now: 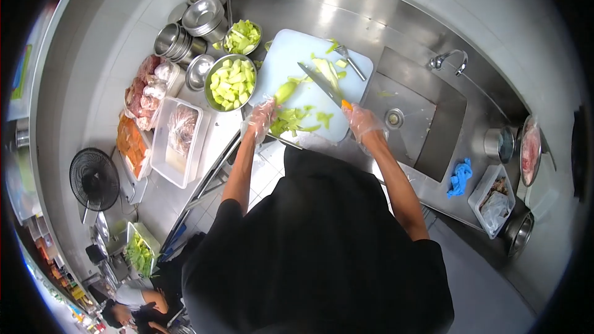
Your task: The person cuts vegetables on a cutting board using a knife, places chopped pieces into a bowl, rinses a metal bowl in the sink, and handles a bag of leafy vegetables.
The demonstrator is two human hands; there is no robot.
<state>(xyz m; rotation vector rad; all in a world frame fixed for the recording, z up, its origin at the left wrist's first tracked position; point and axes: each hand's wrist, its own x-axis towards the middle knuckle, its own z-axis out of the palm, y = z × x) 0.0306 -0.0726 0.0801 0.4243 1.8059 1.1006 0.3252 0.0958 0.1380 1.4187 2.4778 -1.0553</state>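
Note:
My right hand (364,122), in a clear plastic glove, grips a knife (323,83) by its orange handle. The blade reaches up and left over a white cutting board (278,49). At the board's left edge, my gloved left hand (263,114) closes on the lower end of a pale green, rounded-long vegetable (286,92). Green peelings (291,123) lie just below it. Pale cut lengths of vegetable (328,71) rest beyond the blade, near a metal-handled tool, seemingly a peeler (352,65).
Left of the board stand a bowl of green chunks (232,83), a bowl of leafy trimmings (242,38) and stacked steel bowls (204,15). A plastic tub (198,148) holds bagged meat. The sink (396,89) lies right. Another person (142,303) is at lower left.

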